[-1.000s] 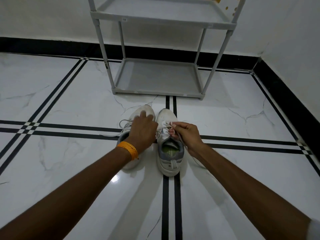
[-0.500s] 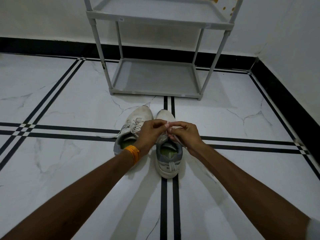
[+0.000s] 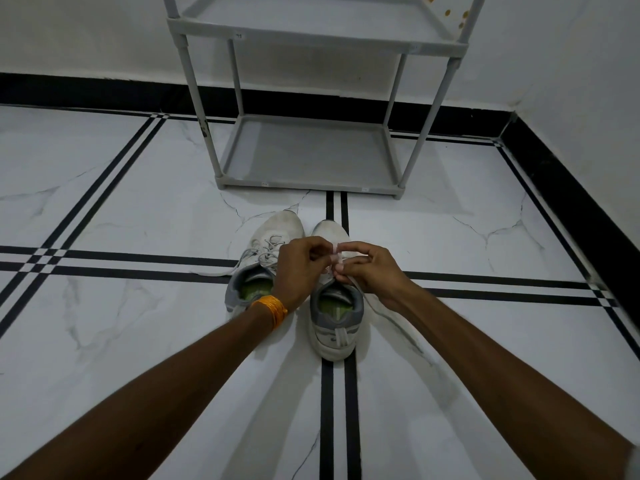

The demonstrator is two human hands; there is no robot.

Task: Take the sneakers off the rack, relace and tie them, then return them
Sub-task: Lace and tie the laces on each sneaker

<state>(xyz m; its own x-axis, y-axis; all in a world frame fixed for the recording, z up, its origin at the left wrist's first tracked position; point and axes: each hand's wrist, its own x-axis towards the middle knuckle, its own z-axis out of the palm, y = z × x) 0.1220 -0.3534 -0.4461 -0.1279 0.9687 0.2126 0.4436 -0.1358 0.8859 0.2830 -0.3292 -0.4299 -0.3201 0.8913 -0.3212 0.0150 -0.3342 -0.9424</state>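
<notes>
One floor [image 3: 121, 341] of white marble tiles crossed by paired black lines fills most of your view, and one black skirting band runs along the base of the walls. One grey rack [image 3: 311, 46] stands against the far wall; you can see two of its shelves, and both are bare. Two sneakers sit on the floor just in front of the rack, side by side, toes pointing at it and heels toward you. Your two forearms reach in from the bottom corners and meet over the pair.

The left sneaker [image 3: 273, 233] is white with a grey heel collar and a green insole; its lace [image 3: 221, 270] is loose, one end trailing onto the floor to the left. The right sneaker [image 3: 334, 327] matches it and lies over the double black line.

Your left hand [image 3: 298, 268] is above the gap between the two shoes, fingers curled, its grip pinched on a white lace end over the right sneaker's tongue. Your right hand [image 3: 374, 271] faces it, nearly touching, its grip pinched on the same shoe's lace; one strand [image 3: 388, 313] runs from under this hand down to the floor on the right. One orange band [image 3: 272, 308] circles your left wrist.
</notes>
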